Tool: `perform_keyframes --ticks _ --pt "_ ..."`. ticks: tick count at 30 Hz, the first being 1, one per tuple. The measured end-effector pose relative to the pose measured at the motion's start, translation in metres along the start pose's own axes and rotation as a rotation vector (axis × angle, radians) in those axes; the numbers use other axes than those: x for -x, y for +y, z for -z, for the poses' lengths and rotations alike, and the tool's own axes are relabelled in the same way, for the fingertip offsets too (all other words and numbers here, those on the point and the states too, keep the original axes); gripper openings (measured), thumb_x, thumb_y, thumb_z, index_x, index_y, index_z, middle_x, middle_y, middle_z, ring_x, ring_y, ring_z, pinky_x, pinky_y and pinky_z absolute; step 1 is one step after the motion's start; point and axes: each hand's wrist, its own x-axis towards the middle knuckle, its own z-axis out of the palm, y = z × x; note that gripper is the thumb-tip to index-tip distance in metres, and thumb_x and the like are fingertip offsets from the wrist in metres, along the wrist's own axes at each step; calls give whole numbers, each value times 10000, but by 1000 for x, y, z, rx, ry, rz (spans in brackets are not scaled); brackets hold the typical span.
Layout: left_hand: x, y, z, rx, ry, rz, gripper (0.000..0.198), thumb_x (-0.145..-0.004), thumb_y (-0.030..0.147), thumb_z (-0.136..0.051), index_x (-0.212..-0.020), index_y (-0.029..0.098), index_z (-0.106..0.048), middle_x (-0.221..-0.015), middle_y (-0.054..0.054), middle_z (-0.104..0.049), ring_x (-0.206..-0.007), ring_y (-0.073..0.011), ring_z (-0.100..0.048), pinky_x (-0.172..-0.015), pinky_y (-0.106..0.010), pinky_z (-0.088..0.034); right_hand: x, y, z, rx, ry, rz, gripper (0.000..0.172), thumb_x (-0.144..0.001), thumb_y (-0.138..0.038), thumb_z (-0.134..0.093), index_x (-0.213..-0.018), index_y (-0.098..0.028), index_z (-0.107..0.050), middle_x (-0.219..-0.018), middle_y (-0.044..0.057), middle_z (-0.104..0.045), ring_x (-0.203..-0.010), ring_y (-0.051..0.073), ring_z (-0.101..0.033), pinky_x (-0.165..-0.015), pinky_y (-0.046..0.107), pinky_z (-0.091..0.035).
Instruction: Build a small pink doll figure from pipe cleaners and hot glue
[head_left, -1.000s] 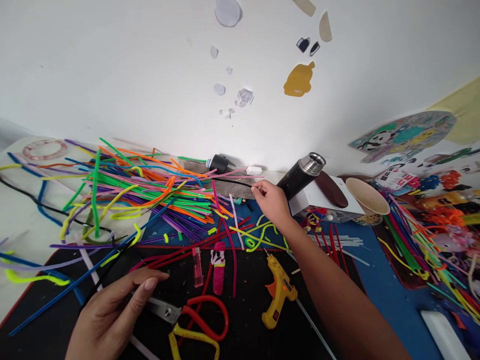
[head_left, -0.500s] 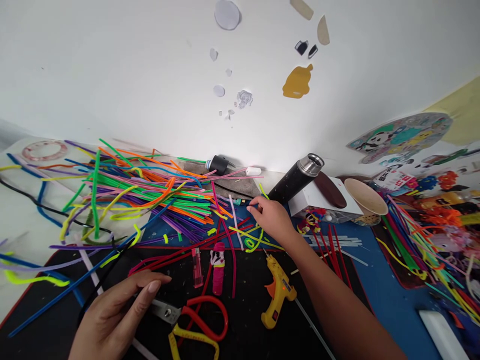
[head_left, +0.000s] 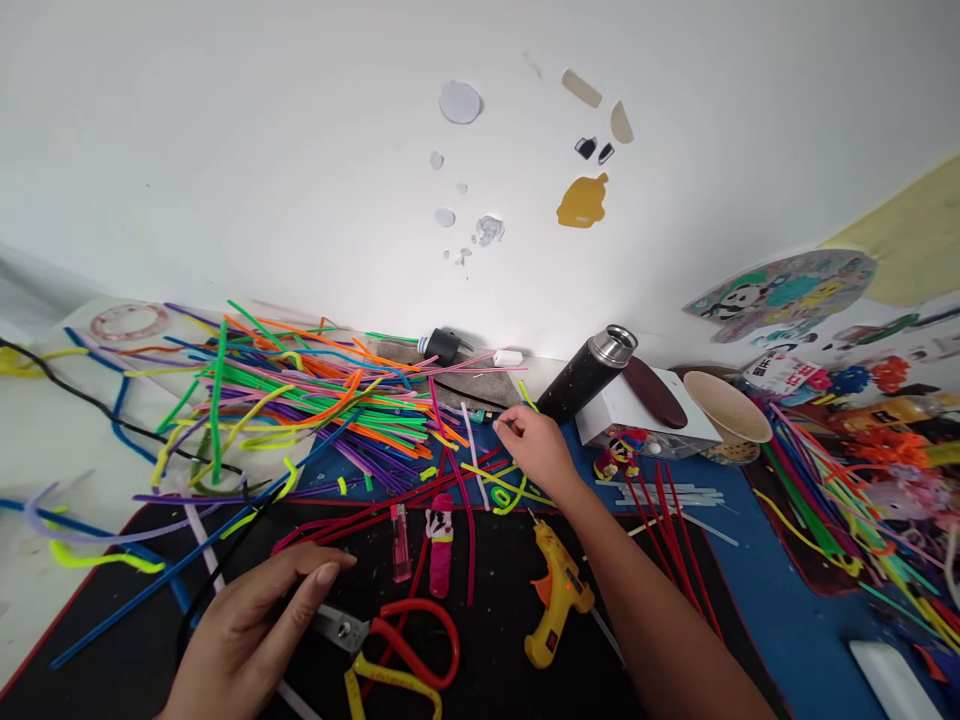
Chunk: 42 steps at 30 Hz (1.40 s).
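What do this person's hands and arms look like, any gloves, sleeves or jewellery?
Both the left hand and right hand are bare, without gloves or visible rings. The right forearm is uncovered to the picture's edge: no sleeve, watch or bracelet. The left thumbnail looks pale, seemingly unpainted.

pipe cleaners (head_left: 315, 400) – fuzzy | glue gun (head_left: 555, 605) – glossy plastic | flask (head_left: 589, 375) – matt blk, metal rim

**Left hand** (head_left: 247, 640): bare; thumbnail rounded, pale, faintly glossy, possibly clear-polished, though too small to be sure.
**Right hand** (head_left: 536, 450): bare, seen from the back.
**Right forearm** (head_left: 660, 620): bare along its whole visible length, down to the frame's lower edge.
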Motion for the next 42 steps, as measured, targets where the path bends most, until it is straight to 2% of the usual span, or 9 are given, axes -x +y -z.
perform_keyframes --ticks 5,8,11,15,19,23,26,31,42 --pt "3 1 -2 4 41 8 293 -979 529 -647 -956 301 -830 -886 16 -848 -775 -180 -809 -720 -163 -616 53 -31 -23 -294 -59 -7 271 -959 -456 -580 -894 -211 -675 -580 -71 -480 -497 131 -458 -502 247 -378" --pt "5 9 -4 42 77 49 336 -960 579 -655 -931 296 -835 -885 -1 -845 -782 -197 -796 -738 -194 -618 86 -51 -33 -726 -207 -70 233 -888 -437 -708 -872 -208 -667 -572 -88 -446 -453 95 -385 -445 227 -313" --pt "4 23 -2 90 23 141 329 -937 586 -682 -931 296 -838 -910 -20 -839 -820 -220 -781 -776 -236 -617 103 -66 -30 -857 -238 -82 241 -867 -432 -762 -854 -210 -668 -578 -86 -450 -455 84 -371 -428 214 -288" --pt "-12 48 -3 247 -174 228 366 -906 591 -712 -999 254 -821 -906 -52 -809 -767 -223 -731 -664 -264 -597 107 -83 -20 -913 -260 -30 251 -860 -440 -780 -857 -209 -682 -603 -76 -488 -454 74 -359 -411 208 -275" --pt "-28 68 -20 497 -342 306 443 -916 621 -700 -1064 208 -760 -716 9 -639 -579 -131 -528 -541 -229 -463 102 -97 -23 -1044 -290 48 277 -841 -458 -801 -860 -210 -681 -559 -87 -504 -419 67 -355 -399 208 -264" --pt "-31 68 -41 657 -295 351 457 -889 640 -731 -921 186 -690 -653 43 -524 -564 -112 -446 -546 -231 -398 101 -93 -38 -1243 -232 17 324 -805 -477 -839 -823 -205 -664 -441 -133 -397 -370 51 -249 -387 208 -211" --pt "-27 60 -49 724 -231 356 455 -893 605 -753 -1044 181 -688 -687 44 -526 -588 -113 -447 -562 -235 -389 102 -80 -48 -1283 -207 -25 336 -795 -476 -855 -815 -195 -672 -410 -141 -372 -356 45 -221 -383 206 -179" --pt "-24 56 -52 740 -216 348 473 -885 587 -778 -1081 165 -694 -715 30 -548 -613 -115 -455 -569 -242 -391 102 -69 -54 -1314 -192 -47 332 -775 -456 -870 -801 -189 -676 -401 -140 -371 -355 43 -217 -387 206 -156" --pt "-22 54 -58 795 -238 384 468 -841 597 -819 -959 180 -643 -653 60 -509 -544 -85 -380 -521 -224 -333 107 -71 -60 -1279 -274 -79 307 -769 -446 -863 -802 -186 -703 -443 -124 -408 -379 43 -229 -385 201 -184"
